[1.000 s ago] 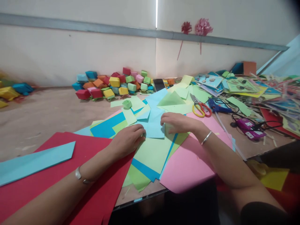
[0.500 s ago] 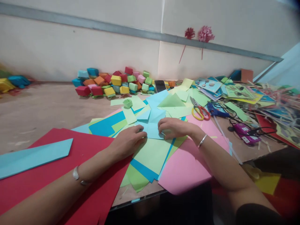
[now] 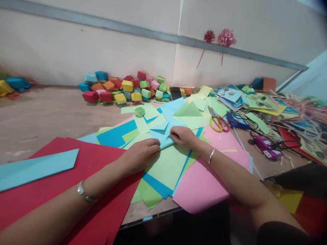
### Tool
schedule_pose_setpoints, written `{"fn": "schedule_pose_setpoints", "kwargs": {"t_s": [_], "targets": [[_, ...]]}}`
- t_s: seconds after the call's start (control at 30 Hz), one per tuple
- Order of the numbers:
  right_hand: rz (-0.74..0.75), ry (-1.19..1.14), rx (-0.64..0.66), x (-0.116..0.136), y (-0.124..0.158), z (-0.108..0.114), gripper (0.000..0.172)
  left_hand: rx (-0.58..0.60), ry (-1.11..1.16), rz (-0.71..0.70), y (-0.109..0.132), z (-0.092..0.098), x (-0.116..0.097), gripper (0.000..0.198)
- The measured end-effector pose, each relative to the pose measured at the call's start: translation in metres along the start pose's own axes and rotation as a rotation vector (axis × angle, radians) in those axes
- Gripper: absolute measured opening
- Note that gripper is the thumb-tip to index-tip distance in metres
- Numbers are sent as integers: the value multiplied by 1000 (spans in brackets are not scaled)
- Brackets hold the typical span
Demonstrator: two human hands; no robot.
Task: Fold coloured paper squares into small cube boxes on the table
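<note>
A light blue paper square [image 3: 165,136] lies on a spread of green and blue sheets in the middle of the table. My left hand [image 3: 141,154] is curled, its fingertips pinching the paper's near left corner. My right hand [image 3: 183,136] is closed too, pressing down on the paper's right edge, part of which it covers. The paper looks partly folded between the two hands. Beneath them lie a pale green sheet [image 3: 167,166], a pink sheet [image 3: 204,183] and a big red sheet [image 3: 76,190].
Several folded paper cubes [image 3: 125,90] are piled by the wall. A phone [image 3: 174,93], scissors [image 3: 217,120], a blue glue gun [image 3: 236,119] and a purple plug [image 3: 267,146] lie to the right, beside a heap of craft cards [image 3: 281,105]. A blue strip [image 3: 35,166] rests on the red sheet.
My right hand has slid left along the blue paper toward my left hand, and the paper has narrowed between them. The left hand has barely moved.
</note>
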State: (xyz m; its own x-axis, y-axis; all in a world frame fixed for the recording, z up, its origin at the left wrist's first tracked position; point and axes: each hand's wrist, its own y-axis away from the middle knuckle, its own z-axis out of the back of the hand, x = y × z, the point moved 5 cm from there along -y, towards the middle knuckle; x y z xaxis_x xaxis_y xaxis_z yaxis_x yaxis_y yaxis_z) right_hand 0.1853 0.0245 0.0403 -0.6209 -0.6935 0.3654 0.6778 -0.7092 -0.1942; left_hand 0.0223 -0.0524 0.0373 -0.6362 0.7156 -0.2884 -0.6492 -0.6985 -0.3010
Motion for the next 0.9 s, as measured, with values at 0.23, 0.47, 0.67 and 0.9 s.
{"fn": "schedule_pose_setpoints", "kwargs": {"t_s": [0.23,0.47,0.67,0.9], "targets": [[-84,246,12,6,-4,-19,13,-40,-74,-11,1,-2,1,30],[-84,288,5,5,-6,-23,11,-128,-88,67,-5,-5,2,23],[-98,326,-2,8,-3,-20,13,-122,-99,62,-7,-7,3,20],[-96,349,25,10,-4,-20,11,-58,-141,160,-5,-7,4,11]]}}
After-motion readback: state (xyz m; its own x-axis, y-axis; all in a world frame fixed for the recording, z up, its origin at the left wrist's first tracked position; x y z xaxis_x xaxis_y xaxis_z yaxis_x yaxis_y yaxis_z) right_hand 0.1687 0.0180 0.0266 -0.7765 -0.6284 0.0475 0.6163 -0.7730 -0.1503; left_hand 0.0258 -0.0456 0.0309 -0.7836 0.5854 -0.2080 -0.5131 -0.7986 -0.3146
